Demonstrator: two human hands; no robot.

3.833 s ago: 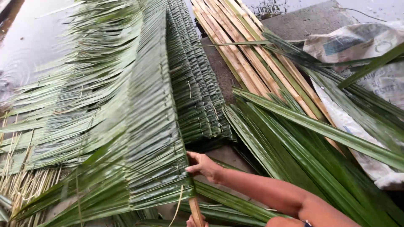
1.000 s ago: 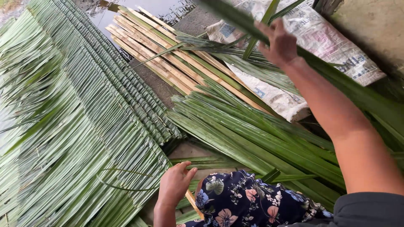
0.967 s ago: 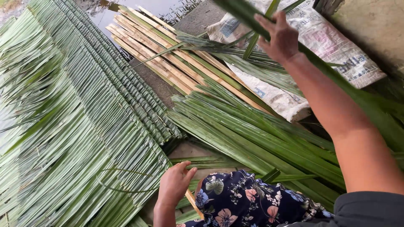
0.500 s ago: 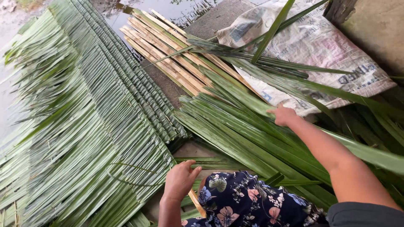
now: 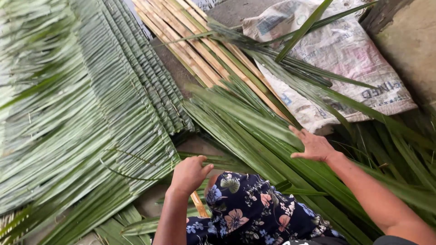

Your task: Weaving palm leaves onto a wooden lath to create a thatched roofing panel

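Note:
My left hand (image 5: 190, 173) rests with loosely curled fingers at the near corner of a woven panel of folded green palm leaves (image 5: 91, 118), just above a thin wooden stick (image 5: 198, 203) by my knee in dark floral cloth (image 5: 245, 213). My right hand (image 5: 313, 146) lies flat, fingers spread, on a long green palm leaf (image 5: 245, 115) atop the pile of loose leaves (image 5: 272, 159). Neither hand grips anything that I can see.
A bundle of pale split sticks (image 5: 204, 45) runs diagonally at the top. A white woven sack (image 5: 345, 59) lies at the upper right with loose leaves across it. A concrete edge (image 5: 408, 41) stands at the far right.
My right hand came down from a raised leaf over the sack onto the loose leaf pile, then slid nearer. The left hand stayed at the panel's corner. The view shifted.

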